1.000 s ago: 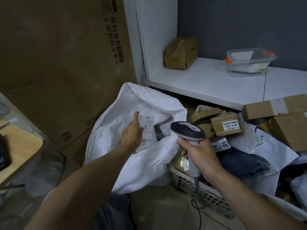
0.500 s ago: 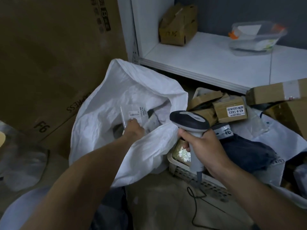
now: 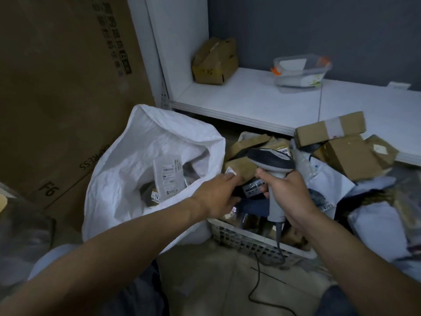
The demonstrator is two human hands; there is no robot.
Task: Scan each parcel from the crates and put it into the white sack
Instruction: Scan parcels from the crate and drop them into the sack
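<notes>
My left hand (image 3: 218, 193) reaches over the rim of the white plastic crate (image 3: 248, 241), its fingers curled down onto a dark flat parcel with a white label (image 3: 251, 189); whether they have closed on it I cannot tell, since the fingertips are hidden behind the hand. Just beyond those fingers lies a brown cardboard parcel (image 3: 242, 166) with a small sticker at its corner. My right hand (image 3: 288, 197) is wrapped firmly round the grey grip of the barcode scanner (image 3: 272, 160), whose dark head sits above my knuckles, right beside the left hand; its cable (image 3: 256, 275) trails down to the floor. Left of my left fingers the white sack (image 3: 127, 179) stands open, touching the crate, with a pale labelled parcel (image 3: 168, 176) lying inside its mouth. Right of my right fingers more cardboard boxes (image 3: 341, 142) and white mailer bags (image 3: 328, 183) are heaped. Beyond them runs a white shelf (image 3: 257, 99).
</notes>
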